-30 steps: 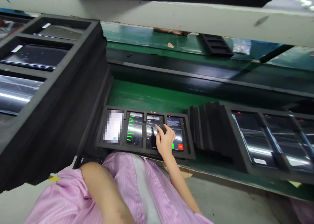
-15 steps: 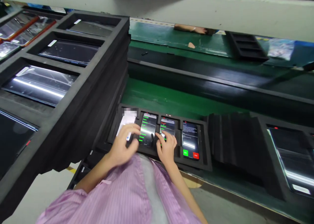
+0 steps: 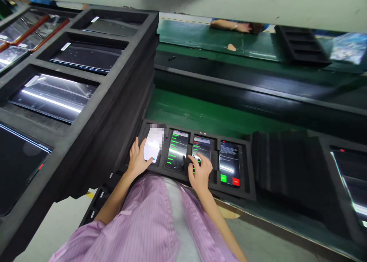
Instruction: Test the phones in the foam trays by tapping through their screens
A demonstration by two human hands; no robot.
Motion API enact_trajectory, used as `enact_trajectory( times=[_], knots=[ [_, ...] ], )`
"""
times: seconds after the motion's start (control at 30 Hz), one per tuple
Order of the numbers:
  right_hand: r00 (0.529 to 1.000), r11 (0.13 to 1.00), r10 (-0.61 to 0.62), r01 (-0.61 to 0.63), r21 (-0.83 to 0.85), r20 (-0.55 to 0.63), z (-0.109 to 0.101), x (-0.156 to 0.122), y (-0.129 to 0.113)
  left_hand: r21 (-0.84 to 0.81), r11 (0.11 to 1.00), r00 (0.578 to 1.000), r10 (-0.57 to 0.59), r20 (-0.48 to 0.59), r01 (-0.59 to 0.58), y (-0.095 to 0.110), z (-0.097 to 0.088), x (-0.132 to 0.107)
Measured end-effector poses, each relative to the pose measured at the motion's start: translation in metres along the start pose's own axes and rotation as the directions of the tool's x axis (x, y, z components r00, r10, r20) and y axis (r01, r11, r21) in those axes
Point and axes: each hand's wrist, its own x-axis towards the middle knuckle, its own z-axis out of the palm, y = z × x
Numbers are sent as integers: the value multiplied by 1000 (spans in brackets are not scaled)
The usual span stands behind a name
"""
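Note:
Several smartphones lie in a row in a black foam tray. My left hand [image 3: 138,160] is open at the leftmost phone [image 3: 153,145], whose screen is white; the thumb rests by its lower edge and the fingers are spread along its left side. Over the third phone [image 3: 201,142], which shows green and red lines of text, hovers my right hand [image 3: 201,171], fingers bent but apart and holding nothing. Between the hands is the second phone [image 3: 177,150], with green text lines. The rightmost phone [image 3: 229,160] shows white text plus a green and a red button.
A tall stack of black foam trays [image 3: 114,90] holding phones stands on the left. More dark trays [image 3: 282,170] are at the right. Beyond the green bench [image 3: 183,109] runs a dark conveyor-like channel [image 3: 229,78]. Another person's forearm [image 3: 225,24] rests on the far side.
My left hand has moved left from between the first two phones to the leftmost phone's left side, its fingers spreading. My right hand stays over the third phone. The view has shifted slightly.

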Motion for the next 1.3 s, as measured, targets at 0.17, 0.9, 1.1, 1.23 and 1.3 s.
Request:
enact_trajectory(
  times=[0.17,0.9,1.1,1.23,1.3],
  knots=[
    [1000,1000,-7,7,8,9,-1,0,0,-79,997,999,-27,-26,25,-2,-1,2],
    [975,980,184,-191,-46,-123,-38,-14,74,-213,977,982,-66,-177,27,-15,-4,23],
    [966,974,224,-224,11,-128,-48,-13,89,-200,980,967,-69,-247,19,-18,2,25],
    [989,987,144,-142,71,-20,-46,-7,76,-233,972,937,-117,-330,39,-17,7,25],
    [995,992,71,-78,99,75,-40,-3,63,-245,968,925,-142,-352,55,-18,8,25]
  ],
)
